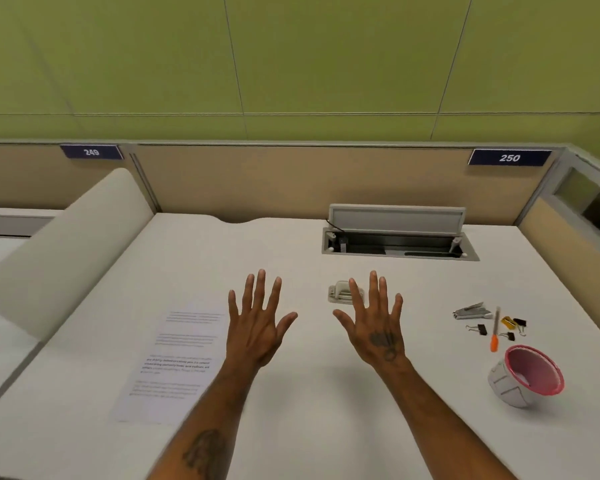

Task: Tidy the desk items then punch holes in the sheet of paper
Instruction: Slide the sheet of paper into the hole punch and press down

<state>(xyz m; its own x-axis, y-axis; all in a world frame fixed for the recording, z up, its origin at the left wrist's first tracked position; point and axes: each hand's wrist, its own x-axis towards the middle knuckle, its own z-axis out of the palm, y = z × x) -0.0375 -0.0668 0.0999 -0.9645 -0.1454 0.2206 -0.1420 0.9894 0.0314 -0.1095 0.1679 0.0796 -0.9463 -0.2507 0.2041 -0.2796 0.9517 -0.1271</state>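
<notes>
Desk: white laminate desk (291, 393) in a beige-walled cubicle.
Sheet: white printed sheet of paper (174, 362) lies flat, just left of the left hand's fingers (257, 292).
Punch: small grey metal hole punch (340, 292), partly behind the right hand's fingertips (373, 289).
Hands: left hand (257, 327) and right hand (374, 327) both splayed, holding nothing.
Clutter: silver stapler (470, 311), orange-capped pen (495, 329), black and yellow binder clips (510, 325), tipped pink-lined cup (529, 375), far right of the fingers.
Advice: gather the small items into the cup first.
Room: bare desk lies between and below the hands.

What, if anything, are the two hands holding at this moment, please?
Nothing: the left hand and right hand hover open, fingers spread, above the desk.
</notes>
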